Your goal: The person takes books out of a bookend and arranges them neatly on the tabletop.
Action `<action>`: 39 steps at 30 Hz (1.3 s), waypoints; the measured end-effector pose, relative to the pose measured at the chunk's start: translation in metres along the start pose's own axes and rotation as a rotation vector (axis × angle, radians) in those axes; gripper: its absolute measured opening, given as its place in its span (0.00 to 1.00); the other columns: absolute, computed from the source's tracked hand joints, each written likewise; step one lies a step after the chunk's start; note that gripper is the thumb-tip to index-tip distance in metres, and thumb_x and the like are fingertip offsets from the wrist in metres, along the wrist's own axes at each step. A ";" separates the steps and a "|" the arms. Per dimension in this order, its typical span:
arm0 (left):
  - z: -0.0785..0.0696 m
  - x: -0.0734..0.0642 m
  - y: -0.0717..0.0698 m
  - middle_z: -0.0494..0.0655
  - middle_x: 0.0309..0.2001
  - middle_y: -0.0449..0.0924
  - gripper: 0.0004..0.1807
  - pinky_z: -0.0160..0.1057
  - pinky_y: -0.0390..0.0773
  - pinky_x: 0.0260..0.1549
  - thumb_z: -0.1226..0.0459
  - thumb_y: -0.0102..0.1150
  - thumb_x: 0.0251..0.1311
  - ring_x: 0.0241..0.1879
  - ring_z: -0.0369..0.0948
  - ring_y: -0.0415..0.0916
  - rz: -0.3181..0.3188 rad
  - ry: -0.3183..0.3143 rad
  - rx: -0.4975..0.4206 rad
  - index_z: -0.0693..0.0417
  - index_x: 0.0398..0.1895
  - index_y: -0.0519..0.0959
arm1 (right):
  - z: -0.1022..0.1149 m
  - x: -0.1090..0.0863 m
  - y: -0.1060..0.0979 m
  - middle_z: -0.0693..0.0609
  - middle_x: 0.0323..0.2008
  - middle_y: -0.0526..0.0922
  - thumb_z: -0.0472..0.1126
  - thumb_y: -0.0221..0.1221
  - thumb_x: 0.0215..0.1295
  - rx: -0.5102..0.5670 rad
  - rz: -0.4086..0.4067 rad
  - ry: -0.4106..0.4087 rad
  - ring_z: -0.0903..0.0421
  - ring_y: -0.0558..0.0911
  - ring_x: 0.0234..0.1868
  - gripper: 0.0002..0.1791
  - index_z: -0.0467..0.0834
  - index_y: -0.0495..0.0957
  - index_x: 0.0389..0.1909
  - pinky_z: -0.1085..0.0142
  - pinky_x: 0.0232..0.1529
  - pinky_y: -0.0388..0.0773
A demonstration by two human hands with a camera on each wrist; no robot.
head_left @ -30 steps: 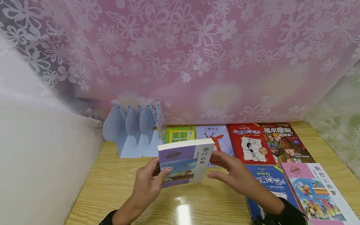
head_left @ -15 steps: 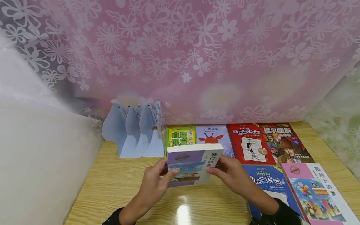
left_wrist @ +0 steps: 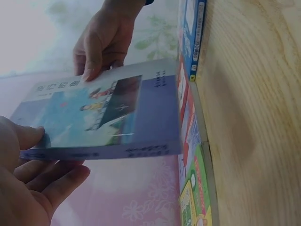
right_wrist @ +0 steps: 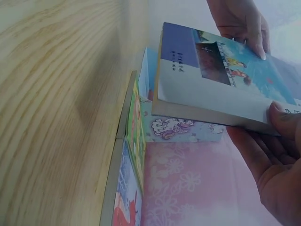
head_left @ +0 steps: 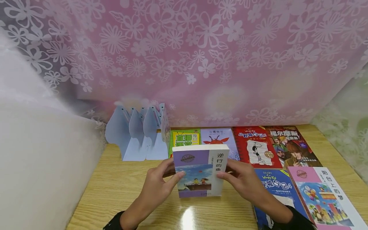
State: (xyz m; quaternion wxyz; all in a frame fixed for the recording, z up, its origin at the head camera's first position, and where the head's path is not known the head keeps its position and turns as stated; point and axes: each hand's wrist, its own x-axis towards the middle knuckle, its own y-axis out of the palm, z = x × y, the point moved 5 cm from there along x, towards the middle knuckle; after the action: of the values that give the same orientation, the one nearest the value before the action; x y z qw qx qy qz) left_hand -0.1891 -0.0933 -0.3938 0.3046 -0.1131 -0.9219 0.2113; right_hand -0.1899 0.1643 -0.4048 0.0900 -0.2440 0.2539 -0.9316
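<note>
A thick paperback book [head_left: 195, 179] with a purple, blue and white cover stands nearly upright above the table, its cover towards me. My left hand [head_left: 156, 185] grips its left edge, thumb on the front cover and fingers behind. On the opposite edge my right hand [head_left: 242, 179] holds it the same way, thumb near the title strip. The left wrist view shows the purple spine of the book [left_wrist: 117, 148] on the left hand's side. In the right wrist view the page edges of the book [right_wrist: 211, 120] face the right hand [right_wrist: 277, 165]. The book's back cover is hidden.
A light-blue desk bookrack [head_left: 138, 137] with several dividers stands at the back left of the wooden table [head_left: 115, 188]. Along the back lie a green book [head_left: 184, 135], a lilac deer book [head_left: 218, 137], a red book [head_left: 257, 150] and a detective book [head_left: 293, 147]. Blue and pink books [head_left: 325, 195] lie at right.
The right hand, earlier loose beside the book, now grips its right edge. The book has shifted slightly right and turned to face me more squarely.
</note>
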 end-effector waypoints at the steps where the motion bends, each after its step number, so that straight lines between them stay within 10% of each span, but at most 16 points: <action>1: 0.000 0.001 -0.002 0.56 0.53 0.89 0.27 0.37 0.89 0.46 0.69 0.67 0.66 0.48 0.46 0.90 -0.016 0.009 0.010 0.59 0.68 0.74 | 0.000 -0.001 -0.001 0.46 0.46 0.91 0.33 0.67 0.66 -0.011 -0.001 0.002 0.61 0.90 0.41 0.20 0.41 0.83 0.59 0.70 0.36 0.88; 15: -0.003 0.006 -0.011 0.57 0.53 0.89 0.23 0.31 0.87 0.48 0.76 0.64 0.65 0.47 0.49 0.90 -0.105 0.136 0.028 0.62 0.64 0.78 | -0.010 -0.013 -0.016 0.46 0.45 0.90 0.36 0.66 0.69 -0.064 0.003 0.098 0.67 0.89 0.38 0.15 0.40 0.84 0.55 0.70 0.33 0.87; 39: 0.006 -0.001 -0.029 0.55 0.56 0.87 0.24 0.43 0.89 0.48 0.75 0.69 0.61 0.54 0.50 0.88 -0.178 0.100 0.147 0.59 0.61 0.80 | -0.058 -0.050 -0.033 0.47 0.45 0.92 0.46 0.63 0.73 -0.205 0.231 0.550 0.62 0.88 0.35 0.23 0.34 0.81 0.60 0.71 0.31 0.81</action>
State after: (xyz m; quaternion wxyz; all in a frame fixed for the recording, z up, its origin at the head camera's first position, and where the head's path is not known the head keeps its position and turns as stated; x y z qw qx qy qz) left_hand -0.1940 -0.1213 -0.3855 0.3752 -0.0184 -0.8939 0.2446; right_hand -0.1767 0.2320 -0.4518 0.0984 0.0397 0.3872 -0.9159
